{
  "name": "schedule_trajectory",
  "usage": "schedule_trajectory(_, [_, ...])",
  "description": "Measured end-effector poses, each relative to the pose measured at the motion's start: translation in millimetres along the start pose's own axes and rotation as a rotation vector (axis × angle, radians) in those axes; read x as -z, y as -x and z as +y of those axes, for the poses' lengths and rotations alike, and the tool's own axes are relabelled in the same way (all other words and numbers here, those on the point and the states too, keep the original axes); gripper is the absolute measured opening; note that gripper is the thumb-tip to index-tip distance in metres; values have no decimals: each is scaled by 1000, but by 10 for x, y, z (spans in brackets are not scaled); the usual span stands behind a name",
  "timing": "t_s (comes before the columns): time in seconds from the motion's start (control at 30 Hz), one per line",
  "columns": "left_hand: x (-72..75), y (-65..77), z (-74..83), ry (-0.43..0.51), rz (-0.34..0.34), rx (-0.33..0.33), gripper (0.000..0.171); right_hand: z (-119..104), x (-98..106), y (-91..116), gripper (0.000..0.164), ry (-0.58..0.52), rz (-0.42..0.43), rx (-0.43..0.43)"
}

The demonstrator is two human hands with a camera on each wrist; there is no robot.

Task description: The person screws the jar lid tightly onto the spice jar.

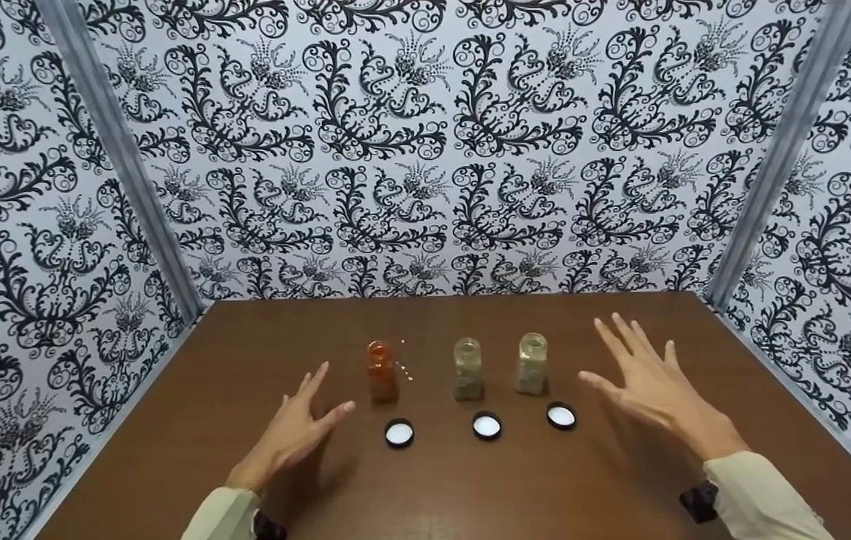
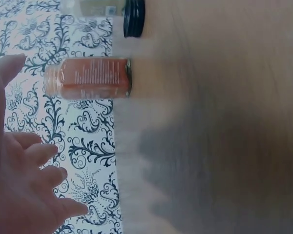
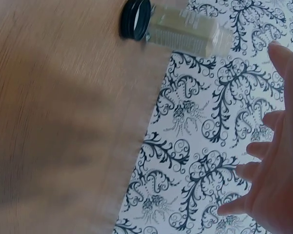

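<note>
Jars [image 1: 468,379]: 3, uncapped, lower centre
Lids [image 1: 486,426]: 3, just below jars
Left hand [image 1: 290,435]: spread, empty, lower left
Right hand [image 1: 657,386]: spread, empty, lower right
Table [image 1: 508,487]: brown, patterned walls [image 1: 425,150] behind

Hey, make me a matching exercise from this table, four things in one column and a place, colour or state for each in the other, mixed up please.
Things:
1. Orange jar
2. Middle lid
3. Right hand
4. Table

Descriptions:
A. Fingers spread, holding nothing
B. Wide and brown
C. Uncapped, leftmost in its row
D. Between the left lid and the right lid

Pairs: 1-C, 2-D, 3-A, 4-B
</note>
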State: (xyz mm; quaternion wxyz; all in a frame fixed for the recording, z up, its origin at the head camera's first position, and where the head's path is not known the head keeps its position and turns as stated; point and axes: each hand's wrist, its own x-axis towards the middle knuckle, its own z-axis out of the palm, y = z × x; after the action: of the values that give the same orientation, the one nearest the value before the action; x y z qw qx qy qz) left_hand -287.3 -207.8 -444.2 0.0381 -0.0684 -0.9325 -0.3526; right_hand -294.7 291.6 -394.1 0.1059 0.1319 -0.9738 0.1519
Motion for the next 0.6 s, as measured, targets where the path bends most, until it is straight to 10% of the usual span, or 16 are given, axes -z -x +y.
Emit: schedule_trajectory(0.6, [-132,4,53,262,177,15,72,-409,-334,-61,76,-118,228,172])
